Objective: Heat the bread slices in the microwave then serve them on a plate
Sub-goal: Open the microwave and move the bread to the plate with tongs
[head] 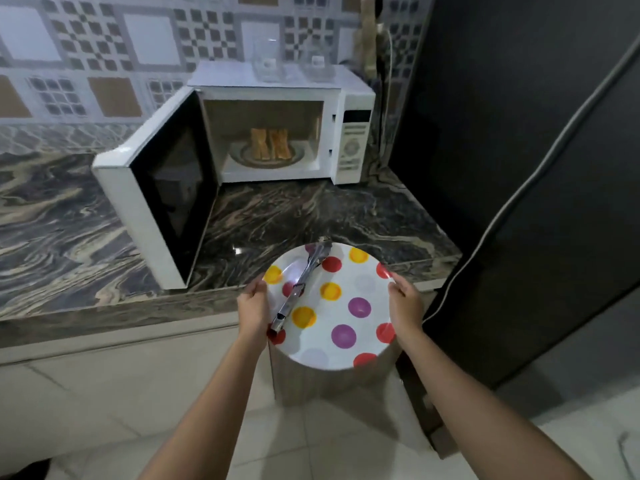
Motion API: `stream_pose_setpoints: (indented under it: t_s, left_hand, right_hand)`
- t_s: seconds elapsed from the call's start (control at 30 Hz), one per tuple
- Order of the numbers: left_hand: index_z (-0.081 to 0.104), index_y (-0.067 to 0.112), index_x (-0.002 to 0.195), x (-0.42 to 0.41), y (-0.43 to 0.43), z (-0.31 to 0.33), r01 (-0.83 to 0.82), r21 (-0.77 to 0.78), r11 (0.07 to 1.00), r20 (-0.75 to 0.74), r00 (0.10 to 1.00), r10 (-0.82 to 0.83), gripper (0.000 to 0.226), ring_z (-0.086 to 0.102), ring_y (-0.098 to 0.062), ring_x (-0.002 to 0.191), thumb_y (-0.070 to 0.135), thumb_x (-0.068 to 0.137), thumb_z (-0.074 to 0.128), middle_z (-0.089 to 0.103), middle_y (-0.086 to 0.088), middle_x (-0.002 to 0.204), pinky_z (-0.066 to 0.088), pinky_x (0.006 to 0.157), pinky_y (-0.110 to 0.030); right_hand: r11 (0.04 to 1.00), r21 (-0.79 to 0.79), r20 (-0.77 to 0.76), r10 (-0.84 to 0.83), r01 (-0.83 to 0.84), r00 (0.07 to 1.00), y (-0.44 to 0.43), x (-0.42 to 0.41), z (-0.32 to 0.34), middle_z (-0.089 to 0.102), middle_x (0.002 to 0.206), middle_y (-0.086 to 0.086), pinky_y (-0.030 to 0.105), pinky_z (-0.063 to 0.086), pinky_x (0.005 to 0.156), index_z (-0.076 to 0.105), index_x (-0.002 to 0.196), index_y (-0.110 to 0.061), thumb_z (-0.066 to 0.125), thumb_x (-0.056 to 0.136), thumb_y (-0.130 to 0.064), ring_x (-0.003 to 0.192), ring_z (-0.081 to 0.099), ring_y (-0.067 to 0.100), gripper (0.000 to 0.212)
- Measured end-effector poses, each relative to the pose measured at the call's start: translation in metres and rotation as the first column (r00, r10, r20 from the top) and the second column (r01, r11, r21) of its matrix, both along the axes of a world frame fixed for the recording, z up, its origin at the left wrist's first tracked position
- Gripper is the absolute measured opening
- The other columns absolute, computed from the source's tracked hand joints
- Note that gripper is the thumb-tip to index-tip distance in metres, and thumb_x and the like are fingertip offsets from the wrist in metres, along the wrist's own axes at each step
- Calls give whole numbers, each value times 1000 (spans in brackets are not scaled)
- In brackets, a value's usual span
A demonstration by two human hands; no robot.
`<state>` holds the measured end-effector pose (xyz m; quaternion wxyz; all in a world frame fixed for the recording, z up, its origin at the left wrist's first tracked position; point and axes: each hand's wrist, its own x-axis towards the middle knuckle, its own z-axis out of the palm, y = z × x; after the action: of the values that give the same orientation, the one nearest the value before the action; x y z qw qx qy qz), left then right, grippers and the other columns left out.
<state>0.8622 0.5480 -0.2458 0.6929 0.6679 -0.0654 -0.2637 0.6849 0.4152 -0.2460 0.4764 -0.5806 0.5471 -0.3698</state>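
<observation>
Item 1: polka-dot plate (346, 251), held level over the front edge of the marbled bench (311, 209).
- Left hand (252, 303) grips its left rim, thumb on top.
- Right hand (407, 303) grips its right rim the same way.

Item 2: metal tongs (300, 285), lying on the left half of the plate.

Item 3: white microwave (353, 140), at the back of the bench, with its door (166, 188) swung open to the left.

Item 4: two bread slices (269, 143), standing upright side by side on the turntable (239, 154) inside the microwave.
</observation>
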Motion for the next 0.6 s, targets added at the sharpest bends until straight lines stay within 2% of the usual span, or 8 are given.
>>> stream_pose_setpoints:
  t_s: [0.07, 0.13, 0.2, 0.27, 0.33, 0.43, 0.5, 0.6]
  left_hand:
    - [63, 8, 99, 4, -25, -1, -8, -13, 1000, 10, 1000, 8, 20, 59, -17, 78, 9, 96, 44, 63, 0, 84, 48, 69, -22]
    - [65, 9, 99, 13, -47, 0, -36, 23, 999, -4, 999, 36, 22, 59, -23, 87, 11, 95, 44, 64, -5, 91, 47, 80, -31]
    - [65, 8, 103, 23, -65, 3, -53, 3, 999, -18, 998, 53, 24, 57, -23, 87, 10, 95, 42, 65, -7, 94, 46, 77, -32]
    - [66, 11, 89, 36, -82, 7, -41, -61, 997, -13, 999, 40, 25, 57, -22, 80, 7, 94, 42, 67, -2, 78, 46, 70, -30]
    - [64, 14, 76, 52, -98, 8, -37, -43, 998, -15, 999, 36, 28, 54, -21, 75, 7, 93, 43, 64, 2, 67, 45, 67, -29]
    - [63, 10, 89, 85, -125, 0, -51, 57, 997, 91, 995, 45, 23, 54, -22, 86, 5, 93, 41, 63, -10, 89, 42, 77, -31]
    - [63, 6, 101, 108, -140, -6, -40, 138, 990, 186, 982, 14, 24, 55, -22, 92, 7, 95, 40, 63, -12, 99, 41, 80, -29]
    - [61, 3, 111, 137, -157, -19, -32, 262, 965, 267, 963, -41, 27, 58, -28, 102, 9, 95, 40, 64, -14, 109, 45, 90, -34]
  right_hand:
    - [1000, -14, -16, 7, -8, 1000, -26, 4, 2, 64, 112, 7, 27, 44, 80, 62, 117, -11, 43, 95, -12, 104, 59, 22, 29]
    - [999, -22, -27, 24, -25, 999, -50, 13, 3, 64, 109, 8, 27, 42, 78, 62, 115, -8, 44, 95, -11, 101, 58, 22, 27]
    - [999, -25, -15, 48, -48, 999, -71, 26, 4, 63, 107, 10, 27, 41, 77, 61, 112, -6, 43, 94, -9, 97, 57, 22, 25]
    - [998, -36, -24, 57, -57, 998, -91, 43, 2, 64, 107, 12, 28, 41, 77, 62, 110, -5, 44, 93, -8, 97, 58, 24, 25]
    - [998, -41, -37, 52, -54, 998, -111, 63, -1, 65, 106, 14, 28, 42, 75, 61, 108, -4, 44, 93, -9, 94, 58, 26, 23]
    - [997, -49, -74, 52, -56, 996, -137, 97, -5, 61, 100, 11, 23, 39, 63, 59, 110, -3, 44, 95, -10, 86, 53, 19, 22]
    - [997, -43, -80, 60, -64, 995, -153, 118, -10, 59, 96, 9, 20, 37, 55, 58, 109, -2, 45, 95, -11, 84, 53, 18, 21]
    - [998, -32, -107, 43, -47, 993, -174, 145, -18, 64, 100, 14, 24, 42, 65, 60, 104, -2, 47, 94, -12, 84, 55, 19, 19]
